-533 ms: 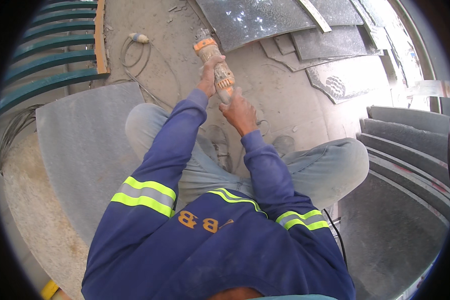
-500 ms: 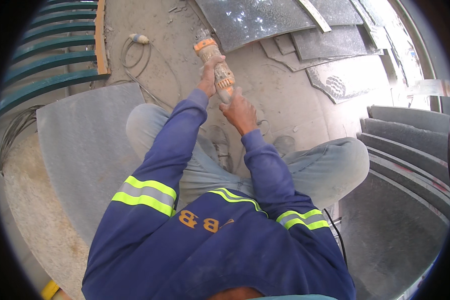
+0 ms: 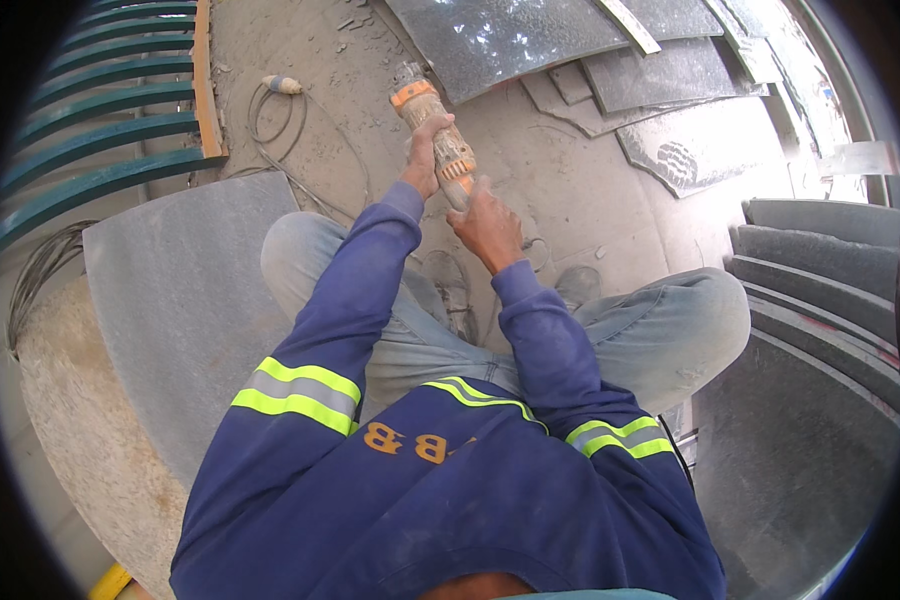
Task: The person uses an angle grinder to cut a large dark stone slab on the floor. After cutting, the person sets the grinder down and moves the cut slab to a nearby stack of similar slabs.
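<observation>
A dusty, orange-and-grey power tool [image 3: 454, 153], looking like an angle grinder, is held out in front of my knees above the floor. Its metal head points away from me, toward the edge of a dark stone slab [image 3: 500, 45]. Around the middle of the body wraps my left hand [image 3: 425, 155], closed. Closer to me, my right hand [image 3: 489, 228] grips the rear end, and its fingers partly cover the handle. Whether a disc is fitted on the head I cannot make out.
Stacked stone slabs [image 3: 660, 75] lie at the far right, with more slabs [image 3: 820, 285] leaning beside my right knee. A grey slab [image 3: 185, 290] rests to my left. A cable with a plug [image 3: 283, 85] coils near green slats [image 3: 110, 130]. Chips litter the dusty floor.
The whole view has shifted slightly, so most things sit a little further right. Both hands keep the same grip on the tool.
</observation>
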`<state>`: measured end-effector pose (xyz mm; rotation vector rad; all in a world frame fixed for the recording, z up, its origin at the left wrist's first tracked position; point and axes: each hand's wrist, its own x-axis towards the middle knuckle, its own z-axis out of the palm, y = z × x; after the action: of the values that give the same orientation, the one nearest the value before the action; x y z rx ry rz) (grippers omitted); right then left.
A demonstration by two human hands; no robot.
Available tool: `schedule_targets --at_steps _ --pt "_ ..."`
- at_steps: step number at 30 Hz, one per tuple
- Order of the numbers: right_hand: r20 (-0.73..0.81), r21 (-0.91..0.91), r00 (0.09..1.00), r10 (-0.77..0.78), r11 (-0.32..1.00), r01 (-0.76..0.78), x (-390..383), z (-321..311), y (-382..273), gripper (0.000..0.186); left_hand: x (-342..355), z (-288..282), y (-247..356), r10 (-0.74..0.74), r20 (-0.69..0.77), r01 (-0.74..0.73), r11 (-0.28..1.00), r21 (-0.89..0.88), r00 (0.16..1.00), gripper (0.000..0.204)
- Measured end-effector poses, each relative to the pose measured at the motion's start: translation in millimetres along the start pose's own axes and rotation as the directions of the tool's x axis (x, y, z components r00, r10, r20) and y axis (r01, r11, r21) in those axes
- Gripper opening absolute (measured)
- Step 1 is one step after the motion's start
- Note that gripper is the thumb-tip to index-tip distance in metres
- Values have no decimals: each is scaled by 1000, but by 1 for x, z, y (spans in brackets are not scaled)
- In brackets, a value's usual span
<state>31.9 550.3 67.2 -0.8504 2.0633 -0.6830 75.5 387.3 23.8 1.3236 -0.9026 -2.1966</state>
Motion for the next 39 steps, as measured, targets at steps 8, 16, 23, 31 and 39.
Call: schedule_targets --at_steps 8,16,23,31,39 --pt "-18 -34 1000 -17 999 17 7 3 -2 47 10 -3 1 -10 -12 10 1000 2 1000 35" --pt "-43 5 999 -30 1000 30 -3 4 5 50 -1 1 -3 -9 -8 9 1000 -10 1000 35" --pt "-40 -35 998 -47 998 46 2 3 2 46 5 -3 -2 -8 6 8 1000 8 1000 36" --pt "-56 -41 998 -41 998 39 -3 3 2 49 3 -2 -4 -16 -18 16 1000 6 1000 39" --pt "-38 -44 999 -30 999 28 -4 1 1 47 2 -1 -4 -1 -25 1 1000 5 1000 41"
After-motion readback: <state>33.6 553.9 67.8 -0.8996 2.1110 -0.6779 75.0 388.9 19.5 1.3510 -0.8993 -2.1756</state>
